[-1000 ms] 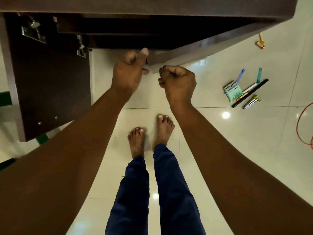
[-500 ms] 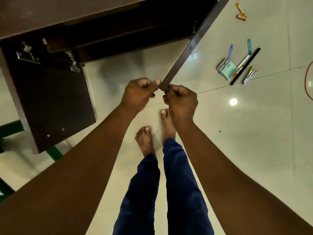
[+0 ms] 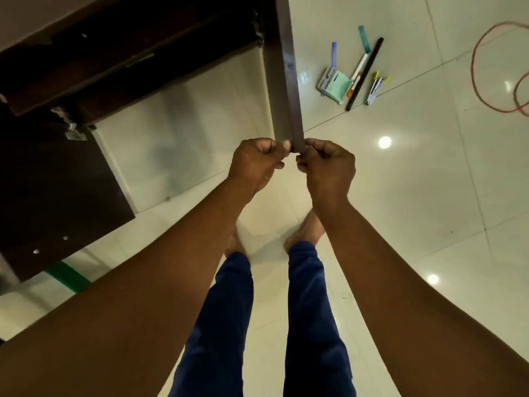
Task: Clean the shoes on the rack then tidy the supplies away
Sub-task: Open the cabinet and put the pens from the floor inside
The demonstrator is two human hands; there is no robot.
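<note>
A dark brown cabinet [image 3: 120,61] stands open in front of me, its inside too dark to make out any shoes. Its right door [image 3: 287,67] juts straight toward me, seen edge-on. My left hand [image 3: 257,161] and my right hand [image 3: 326,164] both grip that door's near bottom corner, fingers curled round its edge from either side. The left door [image 3: 54,196] hangs wide open at the left. A cluster of cleaning supplies lies on the floor to the right: a mint-green brush [image 3: 336,84], a black stick [image 3: 363,74] and some small brushes [image 3: 375,88].
Glossy cream floor tiles [image 3: 415,210] spread around my bare feet [image 3: 306,227]. An orange cable [image 3: 498,67] loops at the far right. A green strip [image 3: 68,277] runs along the floor beneath the left door.
The right door has swung out from across the cabinet front to point toward me, both hands following its corner. My view has shifted left, so the supplies sit further right.
</note>
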